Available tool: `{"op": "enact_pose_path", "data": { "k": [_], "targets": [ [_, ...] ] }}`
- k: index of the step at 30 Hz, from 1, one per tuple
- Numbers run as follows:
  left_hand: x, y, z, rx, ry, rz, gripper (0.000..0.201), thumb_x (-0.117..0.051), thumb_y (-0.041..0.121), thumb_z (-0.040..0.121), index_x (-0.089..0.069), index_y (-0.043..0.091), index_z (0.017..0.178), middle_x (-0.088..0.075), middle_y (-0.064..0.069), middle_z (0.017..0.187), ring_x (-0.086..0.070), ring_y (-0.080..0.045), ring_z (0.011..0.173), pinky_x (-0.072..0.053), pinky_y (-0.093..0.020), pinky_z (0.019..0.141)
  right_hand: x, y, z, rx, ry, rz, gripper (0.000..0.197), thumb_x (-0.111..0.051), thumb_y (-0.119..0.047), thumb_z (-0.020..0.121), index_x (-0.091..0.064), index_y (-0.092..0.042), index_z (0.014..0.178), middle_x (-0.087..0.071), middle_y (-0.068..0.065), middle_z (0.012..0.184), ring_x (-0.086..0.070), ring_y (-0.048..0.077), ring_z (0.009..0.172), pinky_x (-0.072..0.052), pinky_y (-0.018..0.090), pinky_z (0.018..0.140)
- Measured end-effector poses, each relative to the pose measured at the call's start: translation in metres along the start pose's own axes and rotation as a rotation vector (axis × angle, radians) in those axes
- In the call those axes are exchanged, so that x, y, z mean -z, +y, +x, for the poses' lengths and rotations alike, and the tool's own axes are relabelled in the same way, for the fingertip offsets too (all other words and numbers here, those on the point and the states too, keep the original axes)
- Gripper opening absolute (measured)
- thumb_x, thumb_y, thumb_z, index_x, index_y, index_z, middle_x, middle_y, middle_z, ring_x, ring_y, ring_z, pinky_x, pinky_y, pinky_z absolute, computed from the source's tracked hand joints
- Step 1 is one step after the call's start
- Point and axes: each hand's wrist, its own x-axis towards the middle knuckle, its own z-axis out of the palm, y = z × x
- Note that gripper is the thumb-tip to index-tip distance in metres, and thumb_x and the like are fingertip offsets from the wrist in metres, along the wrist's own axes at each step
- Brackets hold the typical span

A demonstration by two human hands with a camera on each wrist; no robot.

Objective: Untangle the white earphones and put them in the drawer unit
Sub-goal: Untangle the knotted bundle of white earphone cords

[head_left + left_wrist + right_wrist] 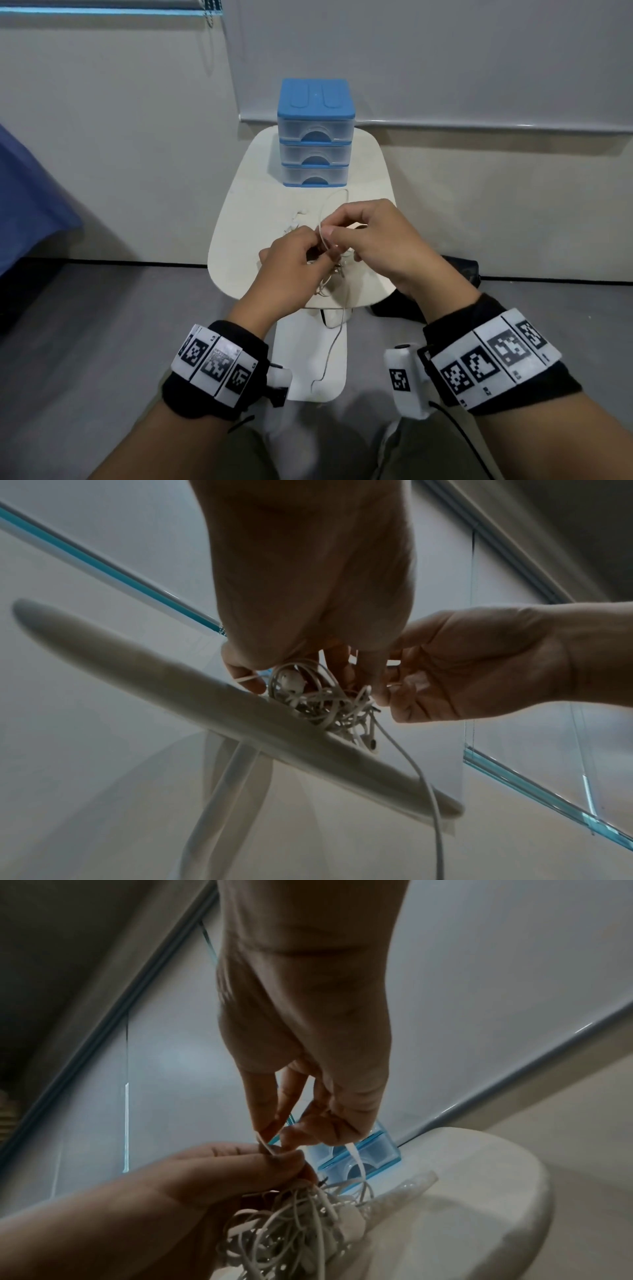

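The white earphones (330, 274) are a tangled bundle of thin cable above the near half of the small cream table (239, 219). My left hand (291, 260) grips the bundle (294, 1226) with curled fingers. My right hand (370, 233) pinches a strand of the cable (354, 1156) between thumb and fingertips, close against the left hand. A loop of cable (337, 198) arcs toward the drawer unit, and one strand (334, 342) hangs over the table's near edge. The drawer unit (315, 133) has a blue top and three clear drawers, all closed, at the table's far end.
A loose white bit (296, 219) lies on the table left of the hands. The table's white base (308, 359) is below on the grey floor. A dark object (462, 270) lies on the floor to the right. Blue fabric (30, 202) is at the left.
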Motion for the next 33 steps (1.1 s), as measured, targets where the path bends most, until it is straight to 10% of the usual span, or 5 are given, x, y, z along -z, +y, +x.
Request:
{"op": "enact_pose_path", "data": {
  "k": [10, 16, 22, 27, 33],
  "targets": [
    [0.000, -0.003, 0.001, 0.006, -0.022, -0.015, 0.016, -0.064, 0.057, 0.078, -0.064, 0.041, 0.078, -0.064, 0.017, 0.085, -0.065, -0.008, 0.086, -0.046, -0.059, 0.098, 0.015, -0.026, 0.012, 0.106, 0.219, 0.287, 0.010, -0.060, -0.019, 0.101, -0.067, -0.014, 0.094, -0.069, 0.002, 0.089, -0.060, 0.013, 0.065, -0.043, 0.026, 0.058],
    [0.001, -0.001, 0.001, -0.006, -0.030, 0.021, 0.006, -0.063, 0.050, 0.081, -0.061, 0.046, 0.077, -0.063, 0.014, 0.087, -0.061, 0.002, 0.086, -0.047, -0.055, 0.097, 0.000, 0.004, 0.005, 0.033, 0.012, -0.247, 0.012, -0.069, -0.019, 0.095, -0.078, -0.019, 0.087, -0.075, -0.006, 0.079, -0.065, 0.004, 0.066, -0.046, 0.020, 0.063],
    [0.001, -0.003, -0.001, -0.009, -0.043, 0.020, 0.011, -0.067, 0.047, 0.075, -0.063, 0.042, 0.083, -0.065, 0.019, 0.090, -0.064, 0.000, 0.092, -0.043, -0.053, 0.103, 0.029, -0.046, 0.015, 0.116, 0.371, 0.247, 0.018, -0.054, -0.008, 0.102, -0.065, -0.013, 0.088, -0.072, 0.009, 0.073, -0.066, 0.019, 0.055, -0.045, 0.023, 0.048],
    [-0.002, -0.008, 0.001, -0.032, -0.029, 0.023, 0.010, -0.071, 0.044, 0.081, -0.063, 0.038, 0.082, -0.065, 0.015, 0.091, -0.062, 0.000, 0.091, -0.040, -0.053, 0.104, 0.040, -0.070, 0.016, 0.296, 0.623, 0.266, 0.015, -0.061, -0.019, 0.098, -0.053, -0.022, 0.111, -0.073, 0.006, 0.082, -0.075, 0.022, 0.077, -0.063, 0.043, 0.076],
    [-0.003, -0.008, 0.002, -0.042, -0.032, 0.028, 0.010, -0.059, 0.043, 0.091, -0.059, 0.038, 0.083, -0.063, 0.012, 0.089, -0.060, -0.003, 0.089, -0.041, -0.056, 0.101, 0.006, -0.011, 0.001, 0.044, 0.071, -0.412, 0.047, -0.070, -0.031, 0.091, -0.045, -0.038, 0.130, -0.067, 0.003, 0.111, -0.064, 0.018, 0.106, -0.049, 0.032, 0.088]
  ]
}}
